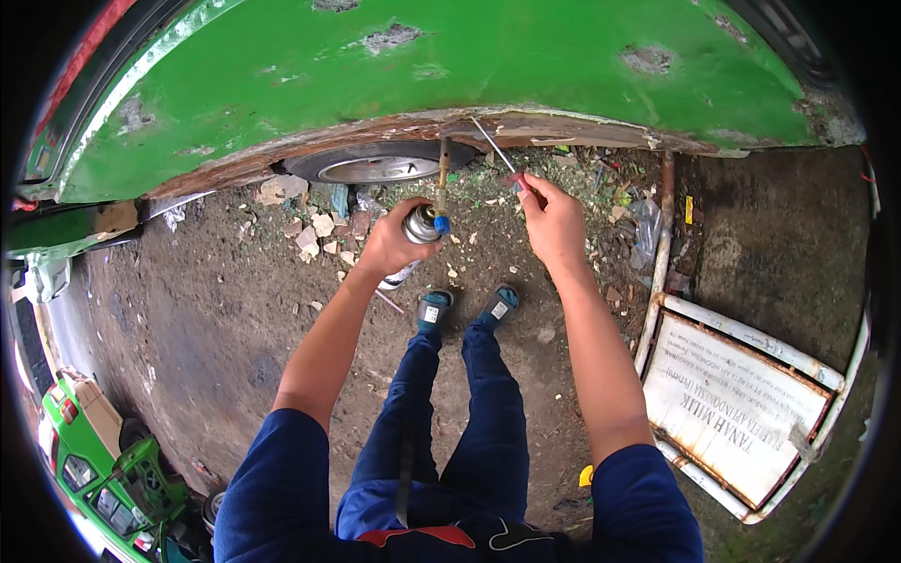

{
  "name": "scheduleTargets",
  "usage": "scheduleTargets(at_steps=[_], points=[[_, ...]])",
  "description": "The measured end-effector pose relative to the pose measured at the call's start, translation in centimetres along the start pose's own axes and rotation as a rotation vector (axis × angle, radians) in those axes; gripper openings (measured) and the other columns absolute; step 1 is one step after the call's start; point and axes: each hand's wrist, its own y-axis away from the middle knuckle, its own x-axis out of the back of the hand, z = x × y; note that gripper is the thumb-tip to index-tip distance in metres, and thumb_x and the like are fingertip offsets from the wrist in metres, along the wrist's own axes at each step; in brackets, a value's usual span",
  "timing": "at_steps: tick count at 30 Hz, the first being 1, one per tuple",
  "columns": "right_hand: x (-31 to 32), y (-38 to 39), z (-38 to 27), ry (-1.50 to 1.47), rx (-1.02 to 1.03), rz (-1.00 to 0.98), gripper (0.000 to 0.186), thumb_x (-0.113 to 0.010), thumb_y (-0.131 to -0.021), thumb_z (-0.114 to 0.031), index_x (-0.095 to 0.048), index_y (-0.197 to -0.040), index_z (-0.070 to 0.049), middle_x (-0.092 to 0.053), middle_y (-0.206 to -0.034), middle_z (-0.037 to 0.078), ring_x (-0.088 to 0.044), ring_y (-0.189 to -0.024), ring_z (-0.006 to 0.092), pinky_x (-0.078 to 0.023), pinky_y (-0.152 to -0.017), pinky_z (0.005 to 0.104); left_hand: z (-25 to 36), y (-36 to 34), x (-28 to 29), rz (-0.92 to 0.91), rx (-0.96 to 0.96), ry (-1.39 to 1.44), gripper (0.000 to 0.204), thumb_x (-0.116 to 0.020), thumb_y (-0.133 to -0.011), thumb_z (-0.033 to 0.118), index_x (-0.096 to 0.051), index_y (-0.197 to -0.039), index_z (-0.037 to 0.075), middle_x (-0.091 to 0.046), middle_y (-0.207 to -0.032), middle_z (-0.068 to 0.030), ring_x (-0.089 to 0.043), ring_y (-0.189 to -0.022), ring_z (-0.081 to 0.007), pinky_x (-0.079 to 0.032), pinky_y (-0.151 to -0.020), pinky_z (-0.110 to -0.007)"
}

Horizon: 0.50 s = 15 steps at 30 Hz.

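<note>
The body panel (526,56) is showing bright green, with mottled grey patches breaking the paint and rusty brown running along its lower edge. The gas torch (442,195) is combining a brassy nozzle (445,159), a blue knob (442,225) and a silver and white can (402,275). The screwdriver (495,145) is pairing a silvery shaft with a red handle. Black is colouring the tyre (310,167), navy the sleeves (286,488), dark blue the jeans (493,403). The white signboard (727,403) is carrying dark lettering and rust stains.

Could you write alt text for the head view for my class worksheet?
A person's left hand holds a canister with a torch nozzle, the right hand a red-handled metal tool, both pointing toward the worn brown lower edge of a green vehicle panel.
</note>
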Motion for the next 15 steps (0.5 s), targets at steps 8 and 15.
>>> scheduleTargets(at_steps=[8, 15], points=[[0.2, 1.0, 1.4, -0.053, 0.009, 0.011, 0.026, -0.068, -0.094, -0.012, -0.07, -0.118, -0.003, -0.07, -0.08, 0.004, -0.056, -0.067, 0.0072, -0.045, -0.061, 0.0251, 0.6, -0.3, -0.4, -0.024, 0.021, 0.015, 0.073, -0.088, -0.063, 0.024, -0.059, -0.126, 0.002, -0.069, -0.113, -0.0139, -0.067, -0.103, -0.0206, -0.052, -0.093, -0.034], [0.9, 1.9, 1.0, -0.204, -0.129, -0.017, 0.026, -0.066, -0.094, -0.008, -0.069, -0.12, -0.004, -0.068, -0.084, 0.002, -0.056, -0.07, 0.0072, -0.044, -0.063, 0.0248, 0.2, -0.7, -1.3, -0.09, 0.05, 0.003, 0.076, -0.087, -0.064, 0.031, -0.057, -0.129, 0.005, -0.07, -0.115, -0.0159, -0.069, -0.107, -0.0264, -0.053, -0.094, -0.036]])
